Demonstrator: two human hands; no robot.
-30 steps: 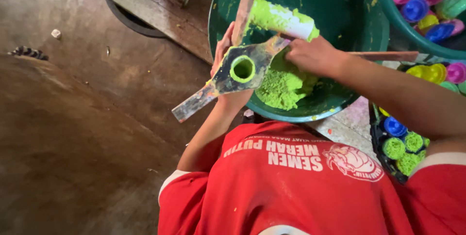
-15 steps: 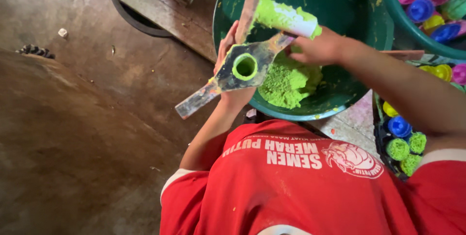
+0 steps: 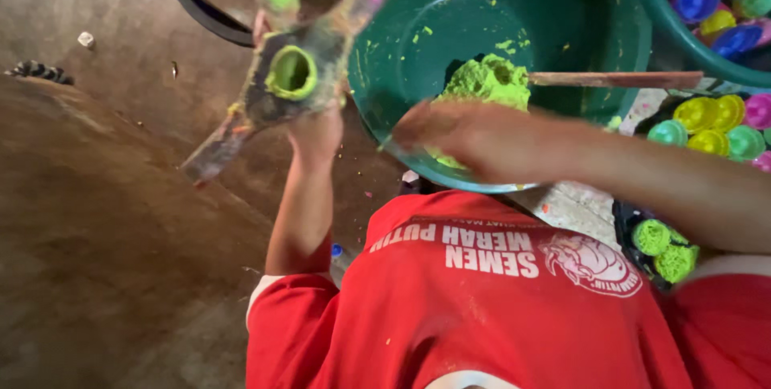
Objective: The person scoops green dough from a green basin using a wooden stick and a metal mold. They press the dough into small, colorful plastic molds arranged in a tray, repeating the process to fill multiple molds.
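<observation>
My left hand [image 3: 315, 134] grips the grimy mould [image 3: 277, 88] raised at ten o'clock, clear of the green basin [image 3: 401, 60]; my blurred right hand [image 3: 466, 136] reaches toward the green powder [image 3: 486, 82], fingers unclear.

Soft daylight, dim floor, motion-blurred foreground

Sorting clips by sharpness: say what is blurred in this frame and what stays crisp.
Head view: right hand and forearm smear with motion over the green basin; the green-coated piece at the top edge is blurred too. Left hand, its ring-holed mould and the red shirt read fairly sharp.
</observation>
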